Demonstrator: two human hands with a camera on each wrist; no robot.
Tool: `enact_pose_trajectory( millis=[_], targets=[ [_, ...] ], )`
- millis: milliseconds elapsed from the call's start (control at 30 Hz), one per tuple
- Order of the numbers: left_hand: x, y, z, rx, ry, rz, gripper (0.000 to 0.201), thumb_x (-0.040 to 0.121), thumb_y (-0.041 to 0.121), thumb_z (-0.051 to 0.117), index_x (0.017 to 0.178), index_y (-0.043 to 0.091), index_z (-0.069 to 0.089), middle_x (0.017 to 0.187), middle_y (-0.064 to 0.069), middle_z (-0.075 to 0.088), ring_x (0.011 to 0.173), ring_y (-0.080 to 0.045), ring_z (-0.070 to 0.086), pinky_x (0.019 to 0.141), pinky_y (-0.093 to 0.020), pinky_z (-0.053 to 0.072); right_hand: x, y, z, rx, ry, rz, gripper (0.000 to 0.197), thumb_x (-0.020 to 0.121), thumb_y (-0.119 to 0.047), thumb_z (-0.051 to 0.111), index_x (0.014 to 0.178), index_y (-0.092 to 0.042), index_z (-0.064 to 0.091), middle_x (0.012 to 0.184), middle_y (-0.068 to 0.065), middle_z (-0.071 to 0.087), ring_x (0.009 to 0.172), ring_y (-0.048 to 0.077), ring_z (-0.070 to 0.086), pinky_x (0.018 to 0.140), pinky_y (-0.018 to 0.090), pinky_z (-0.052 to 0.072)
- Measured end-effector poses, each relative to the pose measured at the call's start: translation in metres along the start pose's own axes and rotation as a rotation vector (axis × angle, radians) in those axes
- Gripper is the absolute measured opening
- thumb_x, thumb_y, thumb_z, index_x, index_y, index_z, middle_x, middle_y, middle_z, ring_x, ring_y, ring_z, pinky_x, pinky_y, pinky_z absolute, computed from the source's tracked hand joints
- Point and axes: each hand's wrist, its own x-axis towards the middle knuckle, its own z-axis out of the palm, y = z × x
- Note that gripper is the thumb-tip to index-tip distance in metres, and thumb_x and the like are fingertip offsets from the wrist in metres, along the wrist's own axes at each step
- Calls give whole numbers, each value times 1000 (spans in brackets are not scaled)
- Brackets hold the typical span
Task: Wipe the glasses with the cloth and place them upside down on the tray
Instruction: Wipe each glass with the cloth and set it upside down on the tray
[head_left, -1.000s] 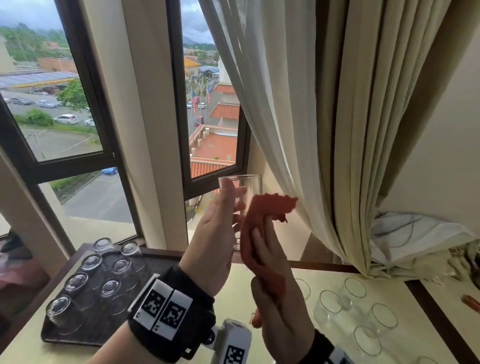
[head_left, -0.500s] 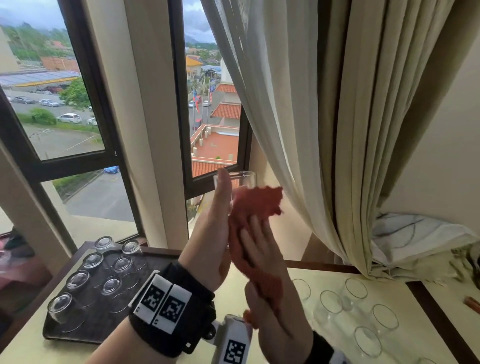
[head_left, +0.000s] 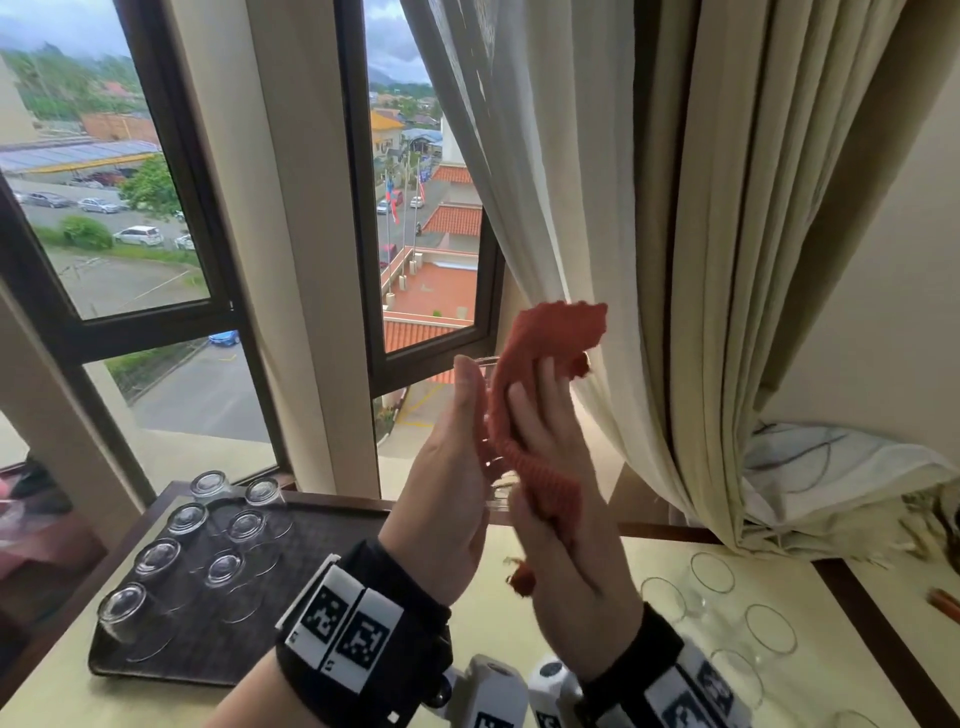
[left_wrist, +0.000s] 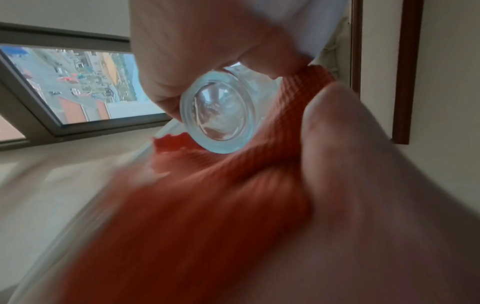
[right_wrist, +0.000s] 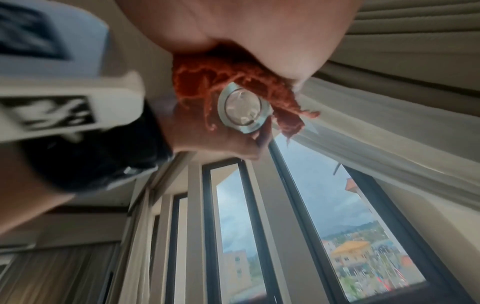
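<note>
Left hand (head_left: 447, 488) fingers (left_wrist: 166, 88) are curling round the base of a clear glass (left_wrist: 218, 111), gripping it upright in the air above the far middle of the tabletop (head_left: 52, 691), rim toward the window. Right hand (head_left: 556, 499) is pressing the red cloth (head_left: 540, 395) flat against the side of the glass, fingers (head_left: 545, 415) mostly straight over the fabric; whether the thumb is hooking the cloth is hidden, though cloth is bunching under the palm in the right wrist view. One loose cloth corner is sticking up past the rim, another is hanging below the palm.

Step in hand, as I judge it: wiping the outer wall of this glass. Motion blur on the cloth in the left wrist view fits that.

On the dark tray (head_left: 311, 525) at the left end of the tabletop, seven glasses (head_left: 156, 558) are sitting upside down in two rows, with bare space on the tray's right half. Upright glasses (head_left: 770, 629) are waiting near the right front corner, well apart from the tray.

Next move probably calls for finishing the wipe, flipping the glass mouth-down with the left hand, and setting it on the tray's bare right part without knocking its neighbours. Slippery glass, so the grip needs to hold through the flip.

Writing: none readable. Only black-and-white square marker patterns on the wristbands (head_left: 345, 631); no brand is showing on the glass or cloth.
</note>
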Motion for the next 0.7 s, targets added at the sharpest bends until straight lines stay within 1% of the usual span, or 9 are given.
enact_pose_trajectory(
  millis=[67,133,200,267,367,500,600,633,700],
  targets=[
    [2,6,-7,7,-8,3,78,99,75,42,136,12,70,131,-15,75,128,-31,69,118,-50,46,-19,8,5,-86,-73,-55,61,104,-20,45,164,-17,32,176,-4,14,160,39,20,103,83,39],
    [5,8,-14,60,28,15,80,96,79,43,128,11,70,122,-16,73,116,-35,70,109,-49,51,-37,19,8,-113,-88,-8,63,106,-24,42,166,-25,26,177,-5,10,149,51,38,89,83,48],
    [5,9,-15,124,55,42,78,90,78,40,122,14,69,110,-11,62,97,-27,58,95,-42,50,-42,25,10,-24,-39,121,61,106,-34,43,165,-38,26,173,-5,25,128,39,62,66,62,61],
    [3,8,-11,147,29,38,77,89,77,38,123,15,68,109,-11,60,94,-24,58,94,-47,53,-32,23,11,188,54,334,59,100,-51,46,158,-53,33,137,0,65,88,15,66,48,33,50],
    [-1,3,-5,149,-33,41,74,99,72,38,126,9,67,101,-16,70,94,-32,68,96,-59,57,-4,18,4,297,165,446,52,102,-51,49,152,-39,51,94,6,75,65,13,59,47,26,43],
    [2,0,-2,112,0,76,82,97,83,44,130,12,70,124,-33,65,115,-52,64,111,-65,50,11,5,0,190,141,260,60,104,-44,51,153,-12,51,142,-8,60,105,4,65,68,33,56],
    [6,10,-8,75,6,104,75,106,71,35,133,11,71,130,-26,72,125,-42,68,115,-55,48,-8,2,7,11,-65,7,58,106,-23,44,162,-11,36,174,-5,23,157,34,31,96,81,47],
    [7,14,-11,86,13,105,75,105,71,34,130,11,71,127,-24,74,123,-41,70,113,-52,50,-18,7,9,-31,-108,-22,58,106,-22,42,162,-8,35,175,-1,19,160,39,21,104,85,35],
    [7,19,-14,119,51,122,78,96,79,38,123,14,70,115,-21,71,107,-39,70,105,-49,53,-34,19,12,-29,-114,13,59,107,-25,40,162,-6,33,175,5,19,162,34,17,121,71,27]
  ],
)
